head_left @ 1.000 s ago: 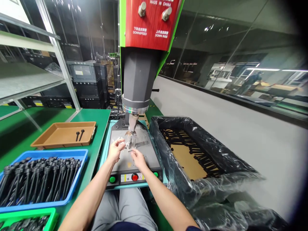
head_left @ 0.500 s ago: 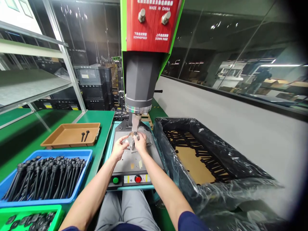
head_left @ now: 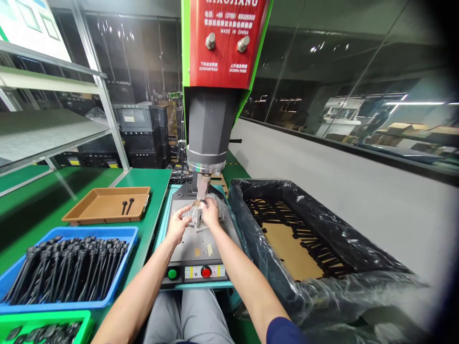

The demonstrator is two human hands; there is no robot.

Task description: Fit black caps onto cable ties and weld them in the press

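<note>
Both my hands meet at the small metal fixture on the grey plate of a press machine, right under its metal horn. My left hand is at the left side of the fixture, fingers curled around a small pale part. My right hand pinches something small at the top of the fixture; the piece itself is hidden by my fingers. The machine's grey cylinder and red panel rise above.
Green and red buttons line the machine's front edge. A blue bin of black rods is at my left, a brown tray with two rods behind it, a green bin at bottom left. A plastic-lined box stands right.
My right hand moved from the plate up to the fixture beside my left hand. The view tilted down slightly over the last half second; the hands stay at the fixture.
</note>
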